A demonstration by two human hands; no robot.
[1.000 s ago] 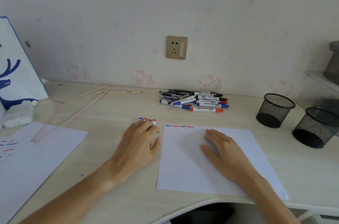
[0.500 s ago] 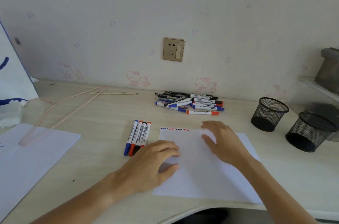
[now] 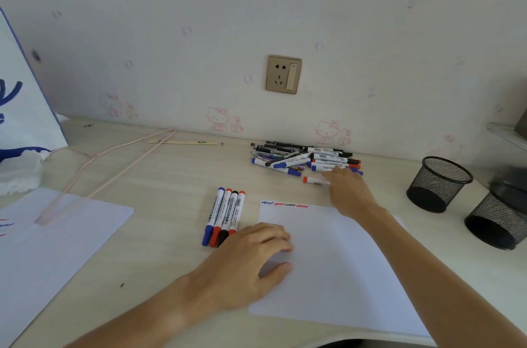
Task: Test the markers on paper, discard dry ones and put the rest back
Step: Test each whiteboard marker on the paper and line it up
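A white sheet of paper (image 3: pixel 336 268) lies in front of me with blue, red and black squiggles (image 3: pixel 285 204) along its top edge. Left of it, several capped markers (image 3: pixel 224 216) lie side by side. A pile of markers and pens (image 3: pixel 302 158) sits near the wall. My left hand (image 3: pixel 251 259) rests flat on the paper's left edge, fingers apart. My right hand (image 3: pixel 346 191) has reached the front of the pile, its fingers on a red-capped marker (image 3: pixel 315 180); whether it grips the marker I cannot tell.
Two black mesh pen cups (image 3: pixel 437 182) (image 3: pixel 497 216) stand at the right. A second scribbled sheet (image 3: pixel 57 239) lies at the left, with a pink wire hanger (image 3: pixel 94 168) over its corner. A white and blue bag (image 3: pixel 20 99) stands far left. A wall socket (image 3: pixel 283 74) is above.
My left hand let go of the row of markers and slid onto the paper's left edge. My right hand left the paper and reached forward to the pile.
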